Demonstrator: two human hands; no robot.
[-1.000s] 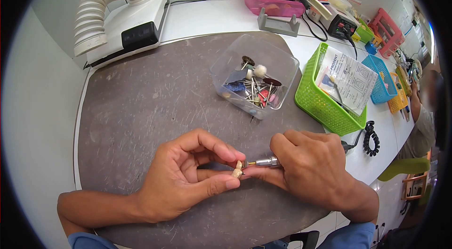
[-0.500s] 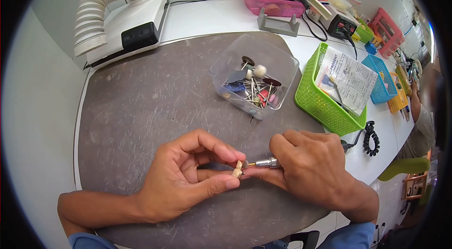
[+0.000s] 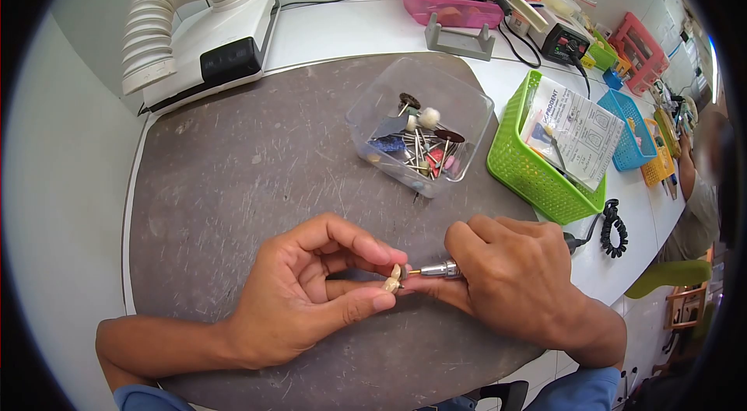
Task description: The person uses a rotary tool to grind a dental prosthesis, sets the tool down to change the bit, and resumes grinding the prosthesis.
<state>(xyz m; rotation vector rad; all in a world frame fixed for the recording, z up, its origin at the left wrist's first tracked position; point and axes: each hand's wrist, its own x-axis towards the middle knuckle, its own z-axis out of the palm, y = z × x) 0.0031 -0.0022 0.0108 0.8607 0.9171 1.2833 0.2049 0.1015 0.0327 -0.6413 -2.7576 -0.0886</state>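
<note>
Between the thumb and fingertips of my left hand (image 3: pixel 311 290) is a small cream-coloured tooth-shaped piece (image 3: pixel 393 280). My right hand (image 3: pixel 513 267) is wrapped round a silver rotary handpiece (image 3: pixel 440 269), which points left. Its thin golden shank ends in a small tip at the right side of the piece, close to my left fingertips. Whether the tip touches the piece is too small to tell. A clear plastic box (image 3: pixel 359 111) beyond the hands holds several burs and polishing discs.
A green basket (image 3: pixel 545 192) with a printed packet stands right of the box. A white hose unit (image 3: pixel 226 45) is at the back left, a pink tray (image 3: pixel 451 10) and grey stand (image 3: pixel 459 41) at the back. Another person (image 3: pixel 700 201) sits at far right.
</note>
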